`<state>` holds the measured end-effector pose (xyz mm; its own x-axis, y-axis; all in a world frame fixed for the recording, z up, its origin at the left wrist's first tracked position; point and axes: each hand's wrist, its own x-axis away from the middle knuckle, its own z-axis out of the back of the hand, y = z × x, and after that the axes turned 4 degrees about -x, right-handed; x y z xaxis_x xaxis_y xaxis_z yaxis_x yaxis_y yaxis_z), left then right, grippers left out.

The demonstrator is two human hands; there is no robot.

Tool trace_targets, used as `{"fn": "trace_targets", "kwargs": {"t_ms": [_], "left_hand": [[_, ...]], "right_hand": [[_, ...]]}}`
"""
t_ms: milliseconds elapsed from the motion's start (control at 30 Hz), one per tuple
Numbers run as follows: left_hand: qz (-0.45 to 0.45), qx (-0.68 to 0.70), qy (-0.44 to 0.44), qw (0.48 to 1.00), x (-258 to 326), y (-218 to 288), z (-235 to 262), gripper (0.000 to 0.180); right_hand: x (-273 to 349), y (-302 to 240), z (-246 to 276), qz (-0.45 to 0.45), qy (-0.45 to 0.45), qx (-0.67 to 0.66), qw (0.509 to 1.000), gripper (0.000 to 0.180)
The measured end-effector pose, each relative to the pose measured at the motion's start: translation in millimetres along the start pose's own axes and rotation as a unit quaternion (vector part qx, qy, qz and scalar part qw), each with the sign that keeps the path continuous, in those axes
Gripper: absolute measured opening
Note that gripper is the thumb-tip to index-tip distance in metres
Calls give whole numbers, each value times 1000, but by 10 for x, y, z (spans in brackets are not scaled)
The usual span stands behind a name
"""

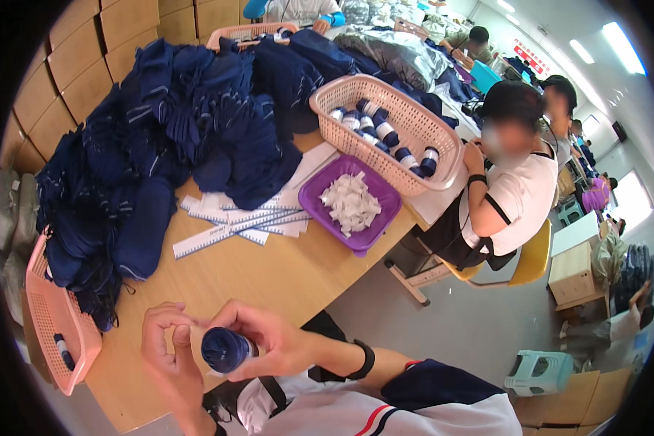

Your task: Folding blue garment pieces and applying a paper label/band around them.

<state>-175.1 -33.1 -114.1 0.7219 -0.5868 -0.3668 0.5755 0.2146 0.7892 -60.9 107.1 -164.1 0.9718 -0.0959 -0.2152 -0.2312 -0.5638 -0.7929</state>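
My right hand is wrapped round a tightly rolled bundle of navy knit fabric, its coiled end facing up. Just left of the roll is my left hand, fingers curled, with thumb and forefinger drawn together; anything between them is too small to make out. Both hands are above the near edge of the wooden table. Beyond them lie white paper strips with blue edges, loosely crossed. A purple basket filled with small white pieces stands to their right.
Navy knit pieces form a big heap at left and back. A pink basket holds several banded navy rolls; another pink basket at the left edge holds one. A co-worker sits at right. Cardboard boxes are stacked behind.
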Motion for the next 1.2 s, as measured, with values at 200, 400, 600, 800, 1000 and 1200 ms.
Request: {"fn": "trace_targets", "kwargs": {"t_ms": [200, 400, 600, 800, 1000, 1200], "left_hand": [[-140, 28, 69, 987, 332, -56, -543, 26], [-252, -96, -58, 961, 80, 226, -845, 20], [-352, -184, -147, 906, -232, 423, -910, 7], [-397, -156, -292, 856, -688, 370, -1672, 22], [-369, -98, -203, 901, -1005, 524, -2939, 36], [-403, 47, -208, 890, -756, 867, -2219, 47]], "right_hand": [[-39, 81, 34, 119, 182, -143, 966, 54], [62, -25, 236, 97, 225, -262, 933, 55], [346, -258, 614, 195, 319, -190, 908, 47], [1018, -958, 1273, 410, 374, -156, 817, 41], [1242, -873, 1169, 374, 359, -174, 837, 41], [1400, -868, 1094, 307, 215, -223, 900, 47]]}}
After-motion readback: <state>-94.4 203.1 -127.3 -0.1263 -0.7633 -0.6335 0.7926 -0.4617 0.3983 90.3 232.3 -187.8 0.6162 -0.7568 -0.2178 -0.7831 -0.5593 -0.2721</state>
